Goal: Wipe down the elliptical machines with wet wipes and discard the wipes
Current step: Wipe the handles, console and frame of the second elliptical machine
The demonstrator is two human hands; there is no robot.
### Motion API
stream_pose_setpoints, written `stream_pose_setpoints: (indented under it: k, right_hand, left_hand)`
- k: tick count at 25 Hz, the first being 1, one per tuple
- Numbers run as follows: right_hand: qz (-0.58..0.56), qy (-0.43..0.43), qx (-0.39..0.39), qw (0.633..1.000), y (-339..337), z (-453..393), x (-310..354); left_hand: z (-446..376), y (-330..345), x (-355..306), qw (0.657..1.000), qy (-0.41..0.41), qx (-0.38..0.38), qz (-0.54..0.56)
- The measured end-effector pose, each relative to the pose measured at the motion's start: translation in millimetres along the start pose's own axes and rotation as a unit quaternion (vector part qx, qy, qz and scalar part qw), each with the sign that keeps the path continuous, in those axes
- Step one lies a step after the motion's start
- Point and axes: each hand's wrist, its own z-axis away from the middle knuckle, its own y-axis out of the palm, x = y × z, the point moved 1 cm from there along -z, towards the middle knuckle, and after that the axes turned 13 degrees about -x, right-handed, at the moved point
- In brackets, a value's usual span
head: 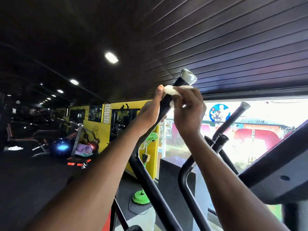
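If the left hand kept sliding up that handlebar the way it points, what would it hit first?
The left hand grips the handlebar just below the white wipe, so it would likely meet the wipe first, then the right hand holding it. Beyond them is the bar's shiny end cap.

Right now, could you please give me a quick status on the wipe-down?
Left hand gripping handlebar. Right hand holding white wipe wrapped around it near the top. Nothing in the way.
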Motion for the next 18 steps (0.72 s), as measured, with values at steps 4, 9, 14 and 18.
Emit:
stream_pose_setpoints:
  k: [4,9,14,18]
  right_hand:
    - [0.002,-0.052,0.047,0.998,6,16,4]
    - [0.014,0.002,-0.021,1.0,6,-1,-2]
    - [0.029,-0.052,0.023,0.998,4,12,-1]
    - [0.005,0.031,-0.084,0.996,7,-21,4]
  left_hand:
    - [-11,5,-30,0.998,-0.021,0.023,0.059]
    - [-12,16,-23,0.993,-0.001,0.029,0.119]
    - [-13,16,-27,0.999,-0.015,-0.011,0.05]
    - [-12,20,-37,0.999,-0.02,-0.025,0.016]
